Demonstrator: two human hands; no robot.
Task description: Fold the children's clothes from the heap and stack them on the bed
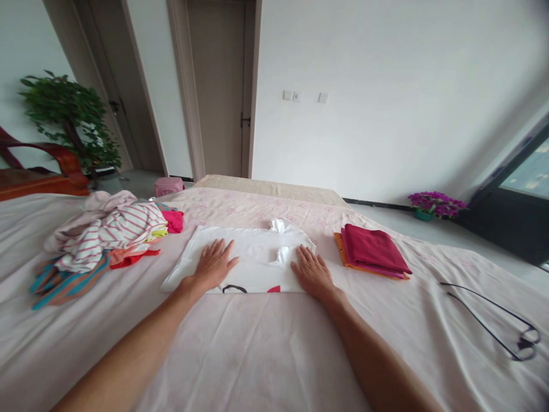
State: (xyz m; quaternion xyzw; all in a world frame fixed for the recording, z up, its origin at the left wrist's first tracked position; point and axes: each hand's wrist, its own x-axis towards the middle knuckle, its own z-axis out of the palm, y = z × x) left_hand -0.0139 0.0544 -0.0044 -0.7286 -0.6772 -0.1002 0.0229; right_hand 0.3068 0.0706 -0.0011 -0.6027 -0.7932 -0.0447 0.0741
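Directly under left hand (214,265), right hand (313,271) fingers: white garment (256,260).

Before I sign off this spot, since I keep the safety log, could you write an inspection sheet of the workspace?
Surface: pale pink patterned cloth, wrinkled in places.
Job's things: white garment lying flat, black and red print at its near edge; folded stack, dark red over orange, to its right; loose clothes heap to its left.
Clutter: eyeglasses at far right, temples unfolded.
Hands: left hand and right hand both palm down on the white garment.
Cables: nothing seen.
Surroundings: white wall with switch plates, doors, green plant, purple flowers, wooden chair, pink stool.
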